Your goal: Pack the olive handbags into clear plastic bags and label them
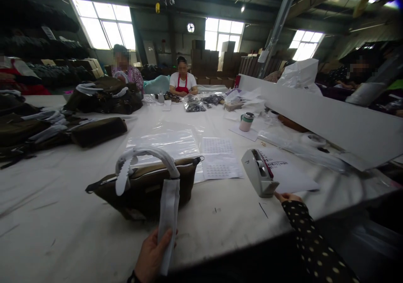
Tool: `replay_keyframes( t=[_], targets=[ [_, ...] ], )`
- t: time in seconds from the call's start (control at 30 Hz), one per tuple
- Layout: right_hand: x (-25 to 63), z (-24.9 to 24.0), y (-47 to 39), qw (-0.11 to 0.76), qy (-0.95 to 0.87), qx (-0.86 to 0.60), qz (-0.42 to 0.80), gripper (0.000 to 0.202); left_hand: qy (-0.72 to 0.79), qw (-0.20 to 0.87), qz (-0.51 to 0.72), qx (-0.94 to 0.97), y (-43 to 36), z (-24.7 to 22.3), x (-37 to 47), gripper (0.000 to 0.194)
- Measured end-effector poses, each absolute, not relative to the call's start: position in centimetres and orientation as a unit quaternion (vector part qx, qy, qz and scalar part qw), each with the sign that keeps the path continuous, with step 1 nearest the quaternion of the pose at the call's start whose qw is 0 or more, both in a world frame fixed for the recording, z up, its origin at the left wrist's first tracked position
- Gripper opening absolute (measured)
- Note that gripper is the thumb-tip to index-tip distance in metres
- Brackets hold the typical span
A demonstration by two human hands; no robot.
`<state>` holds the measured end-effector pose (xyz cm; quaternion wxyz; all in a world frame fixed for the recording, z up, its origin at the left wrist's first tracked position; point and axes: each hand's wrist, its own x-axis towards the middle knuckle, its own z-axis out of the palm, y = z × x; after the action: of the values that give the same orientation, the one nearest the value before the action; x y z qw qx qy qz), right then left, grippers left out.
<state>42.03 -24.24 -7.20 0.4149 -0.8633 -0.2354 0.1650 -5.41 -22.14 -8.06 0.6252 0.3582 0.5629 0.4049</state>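
An olive-brown bag (151, 190) with a zipper stands on the white-covered table, its handle wrapped in white material. A pale wrapped strip (169, 207) hangs down its near side, and my left hand (154, 253) is closed round the strip's lower end. Right of the bag is a grey tape dispenser (260, 176). My right hand (288, 197) is at the dispenser's front end, fingers together at its cutting edge; any bit of tape between them is too small to make out.
Printed sheets (220, 159) and a paper with handwriting (288, 169) lie beyond and beside the dispenser. A lidded cup (246, 121) stands farther back. More dark bags (99, 132) are at the left. People sit across the table; a long white board (315, 111) runs along the right.
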Motion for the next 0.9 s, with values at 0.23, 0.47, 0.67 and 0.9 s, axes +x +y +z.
replay_keyframes(
  t=[0.23, 0.47, 0.67, 0.9],
  targets=[
    [30.5, -5.7, -23.1, 0.455, -0.367, -0.764, 0.272, 0.029, 0.536, 0.614, 0.398, 0.42, -22.8, -8.0, -5.2, 0.042],
    [10.7, -3.3, -20.9, 0.355, -0.563, -0.584, 0.464, 0.03, 0.528, 0.556, 0.41, 0.494, -23.3, -5.6, -5.0, 0.039],
    [9.7, -5.0, -19.0, 0.271, -0.565, -0.673, 0.393, 0.032, 0.514, 0.57, 0.425, 0.479, -23.6, -4.5, -5.6, 0.038],
    [9.4, -7.4, -19.7, 0.371, -0.424, -0.456, 0.689, 0.047, 0.37, 0.775, 0.455, 0.236, -23.7, -4.6, -4.9, 0.051]
  ],
)
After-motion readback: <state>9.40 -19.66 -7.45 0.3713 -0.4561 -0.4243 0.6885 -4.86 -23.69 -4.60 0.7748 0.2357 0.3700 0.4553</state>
